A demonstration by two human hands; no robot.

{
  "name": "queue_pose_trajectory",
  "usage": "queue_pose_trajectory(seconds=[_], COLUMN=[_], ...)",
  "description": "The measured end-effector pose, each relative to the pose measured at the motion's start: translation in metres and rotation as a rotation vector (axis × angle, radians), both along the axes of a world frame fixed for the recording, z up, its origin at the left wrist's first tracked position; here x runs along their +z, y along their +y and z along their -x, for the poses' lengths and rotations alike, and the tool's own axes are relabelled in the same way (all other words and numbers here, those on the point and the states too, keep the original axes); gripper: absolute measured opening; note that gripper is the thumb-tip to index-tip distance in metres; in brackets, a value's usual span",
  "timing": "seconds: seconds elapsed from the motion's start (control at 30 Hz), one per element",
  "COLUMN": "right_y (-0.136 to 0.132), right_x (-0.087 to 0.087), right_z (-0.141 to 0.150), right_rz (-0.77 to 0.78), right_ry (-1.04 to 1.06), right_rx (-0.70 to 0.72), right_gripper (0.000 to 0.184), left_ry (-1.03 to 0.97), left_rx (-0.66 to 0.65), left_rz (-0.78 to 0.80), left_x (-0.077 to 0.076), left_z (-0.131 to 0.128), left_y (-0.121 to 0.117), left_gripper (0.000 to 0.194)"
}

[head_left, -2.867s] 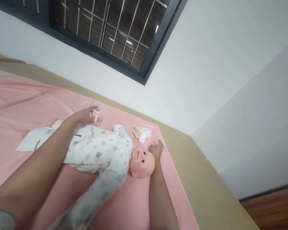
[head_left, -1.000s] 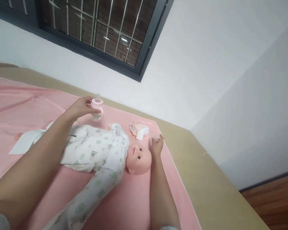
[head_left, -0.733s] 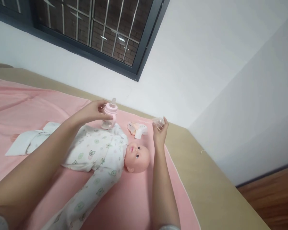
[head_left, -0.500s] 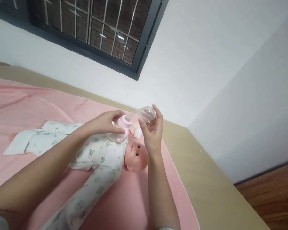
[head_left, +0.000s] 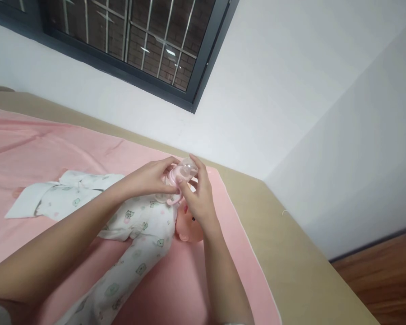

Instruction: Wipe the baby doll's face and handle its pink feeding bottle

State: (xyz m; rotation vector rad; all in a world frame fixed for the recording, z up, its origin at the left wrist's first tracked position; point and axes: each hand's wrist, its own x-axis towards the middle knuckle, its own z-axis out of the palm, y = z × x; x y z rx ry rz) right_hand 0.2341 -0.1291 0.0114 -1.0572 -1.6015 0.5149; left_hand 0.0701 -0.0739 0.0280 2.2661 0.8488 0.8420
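My left hand (head_left: 157, 177) is closed round a baby bottle (head_left: 162, 197) with a pink collar and pink handles, held above a doll's chest. My right hand (head_left: 199, 192) grips a clear dome-shaped bottle cap (head_left: 189, 168), which sits over the bottle's nipple end. Whether the cap is fully seated on the collar I cannot tell. Beneath both hands lies the baby doll (head_left: 135, 216) on its back, in a white suit with small green prints. Its head (head_left: 188, 229) is partly hidden by my right hand.
A pink sheet (head_left: 176, 280) lies under the doll on a tan surface (head_left: 284, 253). White walls rise behind and to the right, with a dark-framed barred window (head_left: 149, 45) above. Brown wood (head_left: 385, 275) shows at the lower right.
My right hand has moved left and slightly down with the clear cap, from beside the bottle's nipple to over it. My left hand has stayed nearly still with the bottle.
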Motion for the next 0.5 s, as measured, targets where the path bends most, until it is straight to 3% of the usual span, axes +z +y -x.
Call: queue_pose_trajectory(seconds=[0.33, 0.5], right_y=[-0.006, -0.007], right_x=[0.005, 0.004], right_z=[0.008, 0.008], right_rz=[0.036, -0.03], right_ry=[0.066, 0.068], right_rx=[-0.081, -0.097], right_gripper=[0.084, 0.082], left_ry=[-0.037, 0.003], left_rx=[-0.005, -0.036], left_rz=[-0.066, -0.125], left_x=[0.003, 0.003], left_z=[0.0, 0.002], left_y=[-0.01, -0.015], left_gripper=[0.075, 0.06])
